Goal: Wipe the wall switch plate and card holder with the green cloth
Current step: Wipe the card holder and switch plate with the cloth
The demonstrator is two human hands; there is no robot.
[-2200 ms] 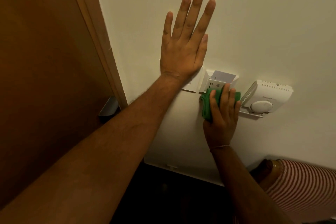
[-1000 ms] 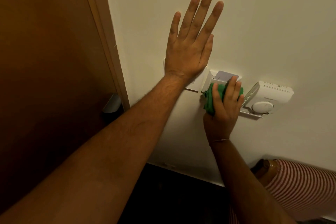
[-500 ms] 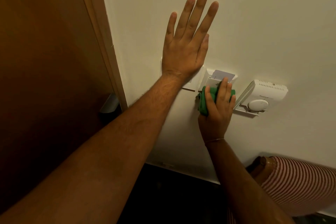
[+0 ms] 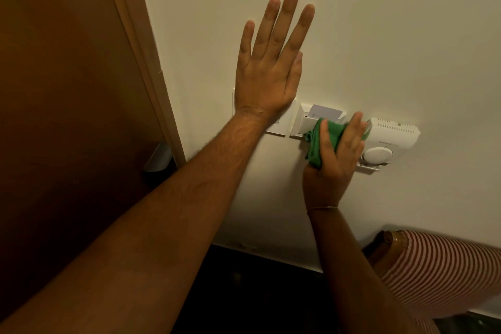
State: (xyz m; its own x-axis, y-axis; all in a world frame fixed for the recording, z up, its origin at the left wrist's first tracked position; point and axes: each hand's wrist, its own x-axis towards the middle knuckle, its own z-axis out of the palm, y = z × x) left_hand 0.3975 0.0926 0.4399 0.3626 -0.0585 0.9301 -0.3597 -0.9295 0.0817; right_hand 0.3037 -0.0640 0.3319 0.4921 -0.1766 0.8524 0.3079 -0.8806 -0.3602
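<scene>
My left hand (image 4: 271, 62) lies flat on the cream wall with fingers spread, its heel and wrist covering most of the white switch plate (image 4: 279, 127). Just right of the plate is the white card holder (image 4: 305, 123) with a pale card (image 4: 325, 114) standing in its slot. My right hand (image 4: 336, 154) presses a bunched green cloth (image 4: 322, 144) against the holder's lower right side. The fingers point up and right, over the gap between holder and thermostat.
A white thermostat (image 4: 385, 144) with a round dial hangs on the wall right of the holder, touching my fingertips. A brown door (image 4: 67, 89) and its frame stand at the left, with a metal handle (image 4: 158, 158). A striped cushion or sleeve (image 4: 439, 271) sits at bottom right.
My right hand with the cloth has slid to the right across the card holder, toward the thermostat, uncovering the holder's left part. My left hand stays flat on the wall.
</scene>
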